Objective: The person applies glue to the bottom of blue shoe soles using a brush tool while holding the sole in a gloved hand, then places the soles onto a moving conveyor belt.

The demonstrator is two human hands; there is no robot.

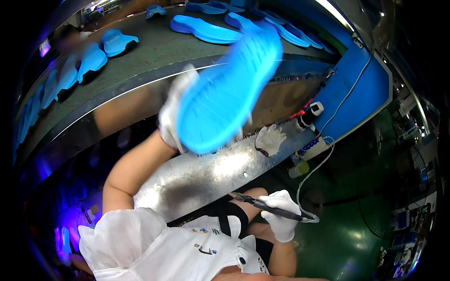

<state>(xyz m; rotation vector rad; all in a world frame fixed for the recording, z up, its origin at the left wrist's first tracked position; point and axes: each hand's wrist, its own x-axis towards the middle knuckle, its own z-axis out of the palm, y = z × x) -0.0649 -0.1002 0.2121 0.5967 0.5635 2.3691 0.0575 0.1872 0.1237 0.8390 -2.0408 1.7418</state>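
My left hand [169,110], in a white glove, holds up a bright blue shoe sole [229,89] above the metal ledge. The sole is smeared by motion, and most of my fingers are hidden behind it. Low on the right, my right hand [282,210], also gloved in white, is closed round a slim black-handled tool [262,204]. Its brownish tip, perhaps bristles, points left over my lap, apart from the sole. A pale cord [302,185] runs up from the tool's rear end.
More blue soles [204,30] lie along the dark green belt [154,51]. On the metal ledge [206,173] rests a loose white glove [271,140], near a black-and-white device [311,114]. A blue panel [356,89] stands at the right, with a yellow-topped container [300,169] below it.
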